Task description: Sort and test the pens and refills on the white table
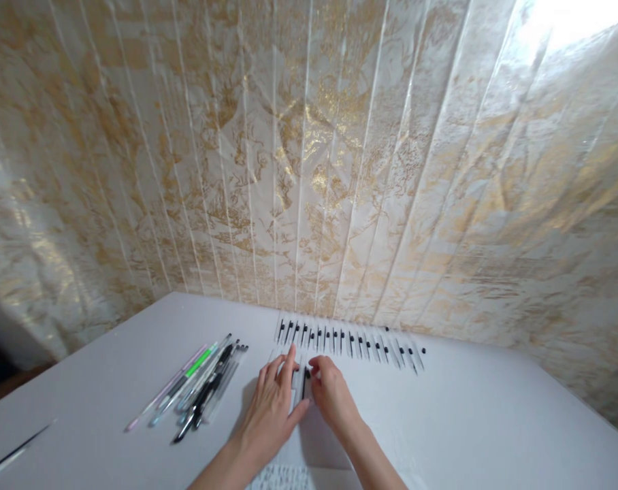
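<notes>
My left hand (277, 398) lies on the white table with fingers stretched out and thumb apart. Its fingertips rest beside a clear pen barrel and a small black piece. My right hand (333, 393) is curled with its fingertips drawn together. Close to those fingertips is a small black pen cap (307, 373), beside a thin dark refill (303, 388). Whether the fingers grip the cap or something smaller is hidden. Beyond the hands, several clear pen barrels with dark refills and black caps (342, 338) are laid side by side in a long row.
A loose pile of pens (207, 381), some black, one with a bright green part, lies left of my hands. One dark pen (18, 449) is at the far left. A printed sheet (281, 478) shows at the near edge. A gold-patterned curtain (299, 170) hangs behind the table (467, 422).
</notes>
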Demonstrator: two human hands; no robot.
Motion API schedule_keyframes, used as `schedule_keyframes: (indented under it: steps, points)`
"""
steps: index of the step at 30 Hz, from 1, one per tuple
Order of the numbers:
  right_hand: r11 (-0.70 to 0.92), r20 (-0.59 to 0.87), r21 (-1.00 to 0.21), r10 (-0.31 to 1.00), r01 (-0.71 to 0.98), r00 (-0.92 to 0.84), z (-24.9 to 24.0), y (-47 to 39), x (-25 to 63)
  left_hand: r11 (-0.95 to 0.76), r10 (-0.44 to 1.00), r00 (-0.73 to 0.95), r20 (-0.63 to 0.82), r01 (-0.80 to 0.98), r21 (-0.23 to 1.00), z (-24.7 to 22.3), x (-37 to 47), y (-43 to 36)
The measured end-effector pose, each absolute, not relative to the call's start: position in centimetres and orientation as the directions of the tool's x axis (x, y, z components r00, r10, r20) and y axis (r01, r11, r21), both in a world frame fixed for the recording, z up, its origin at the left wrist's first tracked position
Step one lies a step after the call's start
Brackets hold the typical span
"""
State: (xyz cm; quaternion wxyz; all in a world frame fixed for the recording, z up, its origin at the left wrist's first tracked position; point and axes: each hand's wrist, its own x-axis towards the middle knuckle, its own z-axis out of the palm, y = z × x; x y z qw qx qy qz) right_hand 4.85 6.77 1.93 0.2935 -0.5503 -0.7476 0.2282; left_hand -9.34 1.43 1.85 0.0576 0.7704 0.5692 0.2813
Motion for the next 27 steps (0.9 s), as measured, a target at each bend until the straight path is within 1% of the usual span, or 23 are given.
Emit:
schedule_keyframes:
  steps: [6,12,21,24,25,27]
  points:
    - [0.268,0.168,-0.687,0.963,0.675,-0.211,2.3,6.8,4.8,-0.337,0.908,0.181,0.377,0.851,0.403,1.2,-9.5,1.6]
    - [0.236,0.123,-0.685,0.97,0.689,-0.21,2.9,5.8,4.8,-0.333,0.905,0.175,0.388,0.86,0.387,1.0,-9.5,1.9]
    - [0.208,0.103,-0.69,0.976,0.693,-0.191,3.0,5.8,4.0,-0.332,0.91,0.146,0.388,0.817,0.471,1.1,-9.4,1.4]
    - [0.221,0.116,-0.701,0.973,0.678,-0.198,2.9,5.8,4.0,-0.334,0.9,0.114,0.42,0.801,0.497,1.3,-9.4,1.6]
    - [0.226,0.122,-0.705,0.972,0.672,-0.2,2.9,5.8,4.0,-0.33,0.893,0.094,0.44,0.801,0.499,1.4,-9.6,1.8]
    - [0.236,0.131,-0.713,0.97,0.66,-0.205,3.0,5.6,4.5,-0.282,0.883,0.045,0.468,0.847,0.451,1.7,-10.2,2.3]
